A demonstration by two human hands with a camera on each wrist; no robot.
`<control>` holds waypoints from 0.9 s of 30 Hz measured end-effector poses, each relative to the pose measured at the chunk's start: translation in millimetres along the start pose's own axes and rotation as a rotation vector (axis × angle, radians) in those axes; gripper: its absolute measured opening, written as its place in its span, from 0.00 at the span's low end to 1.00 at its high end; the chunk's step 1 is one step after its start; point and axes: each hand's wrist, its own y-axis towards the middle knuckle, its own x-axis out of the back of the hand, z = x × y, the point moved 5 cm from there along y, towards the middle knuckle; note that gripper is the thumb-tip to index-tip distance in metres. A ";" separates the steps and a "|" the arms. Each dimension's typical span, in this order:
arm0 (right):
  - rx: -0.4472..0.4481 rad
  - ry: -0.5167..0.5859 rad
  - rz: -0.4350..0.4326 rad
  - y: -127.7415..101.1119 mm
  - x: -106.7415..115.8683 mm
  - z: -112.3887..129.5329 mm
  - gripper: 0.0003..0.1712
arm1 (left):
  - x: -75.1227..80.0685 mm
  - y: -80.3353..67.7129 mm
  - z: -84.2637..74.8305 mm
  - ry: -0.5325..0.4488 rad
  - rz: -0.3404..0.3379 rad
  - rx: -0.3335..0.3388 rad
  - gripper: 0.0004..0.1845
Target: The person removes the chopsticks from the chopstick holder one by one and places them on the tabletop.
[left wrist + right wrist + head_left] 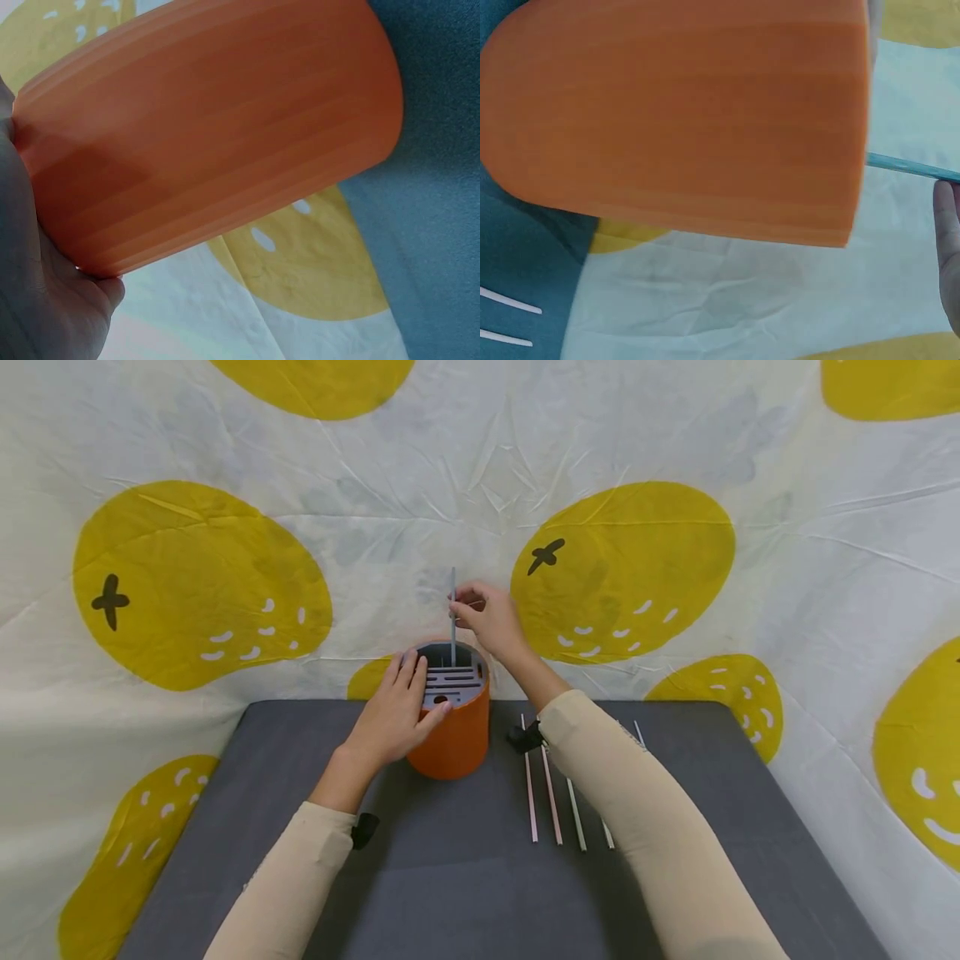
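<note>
Above the orange holder (455, 735), the right hand (491, 618) pinched a thin grey straw (453, 618) upright, its lower end inside the slotted grey top. Flat-fingered, the left hand (397, 714) rested on the holder's rim, gripping nothing.

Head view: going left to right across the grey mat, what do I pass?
Left hand resting on the holder's top → orange cylindrical holder with grey slotted insert → thin blue-grey straw pinched upright by the right hand → row of thin pale straws lying on the grey mat.

Both hands (450, 668) forward, right fingers pinched.
</note>
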 end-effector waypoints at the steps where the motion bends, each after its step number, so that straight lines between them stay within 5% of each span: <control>1: 0.014 0.015 -0.010 -0.2 2.1 2.3 0.10 | -0.1 0.0 0.3 0.002 0.001 0.001 0.48; 14: 0.192 0.283 -0.214 -10.1 44.8 31.6 0.12 | 0.8 -1.7 1.1 0.003 0.000 0.000 0.48; 22: 0.171 0.400 -0.312 -18.1 83.1 38.2 0.06 | 1.5 -2.7 1.5 0.004 -0.010 -0.009 0.47; 27: 0.164 0.420 -0.361 -24.2 106.4 38.5 0.12 | 1.5 -1.4 -0.6 0.007 -0.011 -0.014 0.47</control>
